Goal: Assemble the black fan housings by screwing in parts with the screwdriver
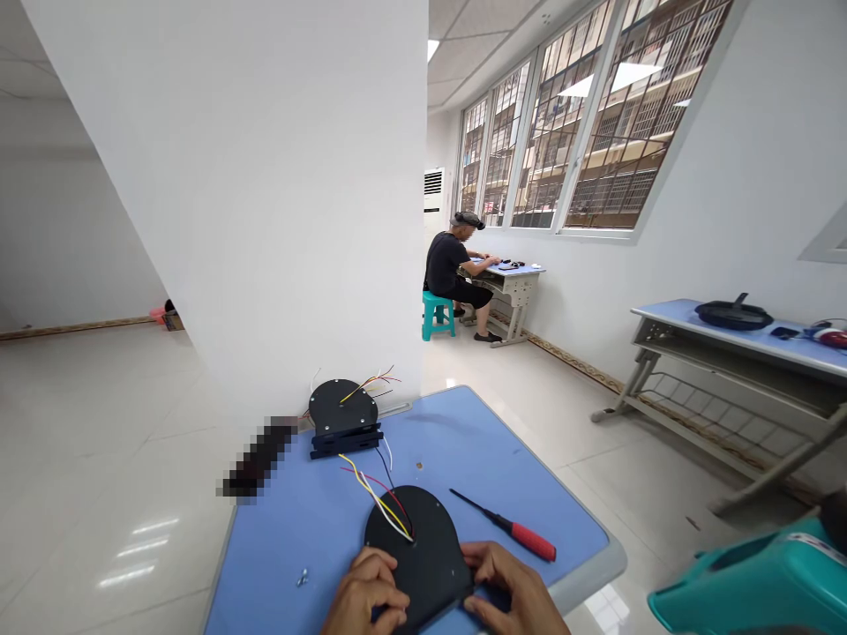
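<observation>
A black rounded plate (430,547) lies on the blue table near its front edge, with yellow, white, red and black wires coming out of a hole in it. My left hand (371,593) is closed at the plate's left side, fingers curled on its edge. On the right edge, my right hand (506,586) grips the plate between thumb and fingers. A screwdriver (529,540) with a red handle and dark shaft lies to the right of the plate. Several small screws (303,578) rest left of my left hand.
Another black round part (342,406) with wires stands at the back of the blue table (516,467), beside a pixelated dark object (261,457). A person (450,265) sits at a far desk. A second desk (668,310) and a teal stool (760,578) are on the right.
</observation>
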The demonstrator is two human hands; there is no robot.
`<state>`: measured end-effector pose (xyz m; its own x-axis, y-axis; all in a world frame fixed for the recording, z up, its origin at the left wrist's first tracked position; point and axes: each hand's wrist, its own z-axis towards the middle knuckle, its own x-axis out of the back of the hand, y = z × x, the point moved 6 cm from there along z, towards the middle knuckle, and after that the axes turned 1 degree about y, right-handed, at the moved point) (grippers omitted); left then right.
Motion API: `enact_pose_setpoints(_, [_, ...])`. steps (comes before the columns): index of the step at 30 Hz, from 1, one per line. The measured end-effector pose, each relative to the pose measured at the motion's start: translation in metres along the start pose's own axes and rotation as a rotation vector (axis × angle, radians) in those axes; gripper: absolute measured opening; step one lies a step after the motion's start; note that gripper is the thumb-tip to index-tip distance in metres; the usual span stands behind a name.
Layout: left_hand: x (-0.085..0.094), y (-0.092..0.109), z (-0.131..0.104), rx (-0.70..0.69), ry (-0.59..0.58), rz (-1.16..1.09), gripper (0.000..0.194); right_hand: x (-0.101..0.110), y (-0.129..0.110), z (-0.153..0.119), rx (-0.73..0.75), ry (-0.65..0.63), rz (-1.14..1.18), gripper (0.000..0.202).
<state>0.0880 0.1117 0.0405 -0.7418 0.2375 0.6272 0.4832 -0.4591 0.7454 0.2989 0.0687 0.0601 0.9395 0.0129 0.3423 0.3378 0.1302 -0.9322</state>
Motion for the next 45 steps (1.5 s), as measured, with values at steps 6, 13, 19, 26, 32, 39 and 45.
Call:
enact_pose_setpoints(6, [0.008, 0.013, -0.002, 0.078, -0.025, -0.063, 0.029, 0.0, 0.0, -0.004, 0.028, 0.001, -0.041, 0.015])
enact_pose_setpoints(13, [0.009, 0.018, -0.003, 0.072, -0.031, -0.121, 0.032, 0.066, 0.015, -0.005, 0.192, 0.231, -0.641, 0.028])
enact_pose_setpoints(19, [0.007, 0.017, -0.002, 0.081, -0.041, -0.132, 0.033, 0.094, 0.02, 0.007, 0.086, 0.197, -0.706, 0.026])
enact_pose_setpoints(26, [0.008, 0.023, -0.001, 0.115, -0.076, -0.12, 0.031, 0.067, -0.115, 0.009, 0.192, -0.135, -0.458, 0.021])
enact_pose_setpoints(32, [0.009, 0.026, 0.0, 0.13, -0.094, -0.133, 0.035, 0.018, -0.17, 0.01, 0.304, -0.424, -0.585, 0.01])
enact_pose_setpoints(39, [0.01, 0.029, 0.0, 0.14, -0.067, -0.17, 0.038, -0.002, -0.192, 0.013, 0.503, -0.496, -0.705, 0.015])
enact_pose_setpoints(45, [0.011, 0.032, -0.001, 0.137, -0.056, -0.172, 0.033, -0.012, -0.194, 0.014, 0.604, -0.511, -0.84, 0.017])
